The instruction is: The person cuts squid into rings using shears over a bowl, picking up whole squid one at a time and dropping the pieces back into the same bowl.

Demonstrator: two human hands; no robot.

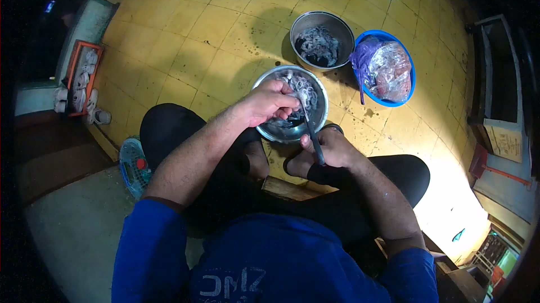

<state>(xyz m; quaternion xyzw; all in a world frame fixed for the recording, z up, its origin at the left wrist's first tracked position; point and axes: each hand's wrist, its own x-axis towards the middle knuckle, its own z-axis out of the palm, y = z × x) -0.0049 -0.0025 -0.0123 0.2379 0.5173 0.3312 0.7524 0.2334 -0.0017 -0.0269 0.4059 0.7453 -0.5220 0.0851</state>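
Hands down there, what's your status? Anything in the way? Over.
Left hand gripping pale piece over metal bowl. Right hand holding knife, blade at piece. Pot and blue basin beyond, not blocking.

My left forearm (199, 148) is reaching toward one o'clock, the left hand (274, 105) pinching; at its four o'clock, my right hand (332, 148) is gripping, the right forearm (387, 193) angling toward eleven.

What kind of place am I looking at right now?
Probably a household floor near an entrance, used as a food-prep spot. A low rack of shoes stands at the left, and a metal bowl of pale, wet food sits on the yellow tiled floor.
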